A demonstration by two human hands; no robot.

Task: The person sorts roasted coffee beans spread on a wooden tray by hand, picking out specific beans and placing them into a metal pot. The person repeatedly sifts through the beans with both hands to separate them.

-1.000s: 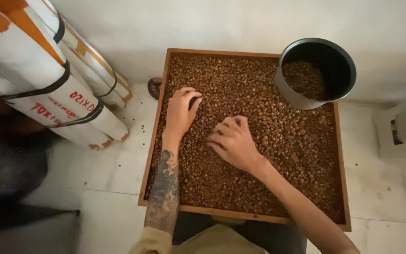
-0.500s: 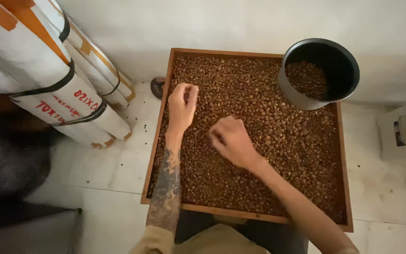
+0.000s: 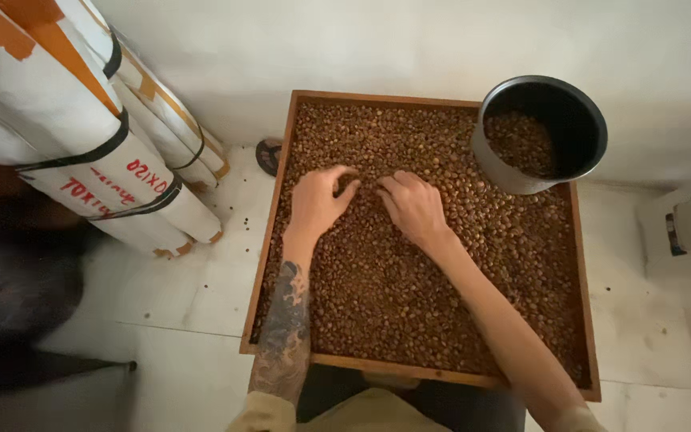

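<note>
brown roasted coffee beans [image 3: 409,296] fill the shallow wooden tray [image 3: 268,240] on the floor; my left hand [image 3: 316,204] and right hand [image 3: 414,206] rest loosely curled on them, holding nothing, best raking lightly.

Looks like a small coffee-sorting spot, more a back room or storeroom than a kitchen. The work happens right on a pale tiled floor [image 3: 185,288] against a plain white wall [image 3: 361,48], no bench or counter. A big shallow wooden tray [image 3: 269,240] full of brown coffee beans [image 3: 409,304] sits on the floor, with a dark metal pot [image 3: 541,132] on its far corner holding more beans. Off to one side there's a bundle of white and orange rolled sacks [image 3: 81,136] strapped with black bands, leaning by the wall. A few stray beans lie on the tiles, so it's pretty hands-on, small-batch stuff.
</note>
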